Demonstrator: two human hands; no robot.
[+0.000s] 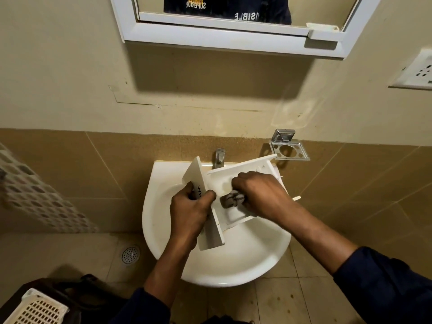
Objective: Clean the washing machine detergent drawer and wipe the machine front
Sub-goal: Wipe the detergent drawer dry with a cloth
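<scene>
The white detergent drawer (236, 176) lies tilted across a white wall basin (224, 260), its front panel toward the left. My left hand (189, 211) grips that front panel, thumb on the inner side. My right hand (259, 192) holds a bunched grey cloth (232, 199) and presses it into one of the drawer's compartments. Part of the drawer's inside is hidden under my right hand.
A chrome tap (219, 157) stands at the basin's back edge. A metal holder (288, 148) is fixed to the tiled wall on the right. A mirror cabinet (233, 31) hangs above, a wall socket (418, 71) at far right. A floor drain (131, 254) and a basket (37, 309) lie lower left.
</scene>
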